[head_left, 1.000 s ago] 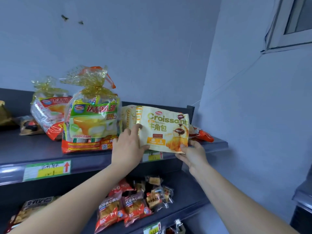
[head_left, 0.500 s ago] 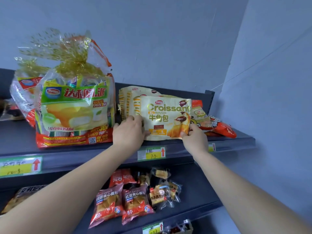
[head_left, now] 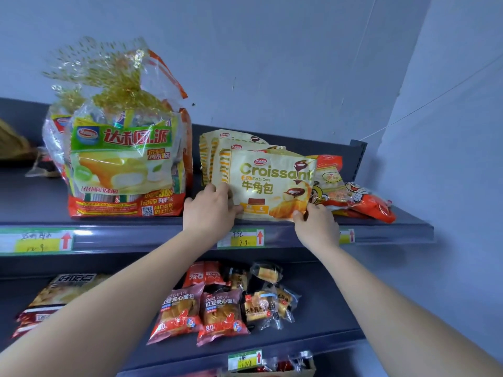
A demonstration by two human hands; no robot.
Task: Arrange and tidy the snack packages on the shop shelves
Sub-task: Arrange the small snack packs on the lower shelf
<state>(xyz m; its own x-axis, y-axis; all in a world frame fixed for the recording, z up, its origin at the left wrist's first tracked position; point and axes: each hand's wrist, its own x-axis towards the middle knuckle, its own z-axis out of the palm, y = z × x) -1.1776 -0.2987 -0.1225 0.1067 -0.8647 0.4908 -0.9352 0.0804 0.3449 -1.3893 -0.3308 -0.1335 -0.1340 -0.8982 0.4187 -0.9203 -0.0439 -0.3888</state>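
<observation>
A cream and yellow Croissant pack (head_left: 268,183) stands at the front of a row of like packs (head_left: 217,148) on the top dark shelf (head_left: 394,227). My left hand (head_left: 209,210) grips the pack's lower left corner. My right hand (head_left: 315,224) pinches its lower right corner. To the left stands a big clear bag of pies (head_left: 122,159) with a green and orange label.
Orange snack packs (head_left: 362,200) lie to the right of the croissants, near the shelf's end post. The shelf below holds red bean bread packs (head_left: 201,311), small clear-wrapped cakes (head_left: 266,297) and a brown pack (head_left: 54,295). Price tags (head_left: 242,238) line the shelf edges. Blue walls close in behind and on the right.
The view has moved closer to the shelf. Both hands keep hold of the croissant pack, which now stands more upright against the row behind it.
</observation>
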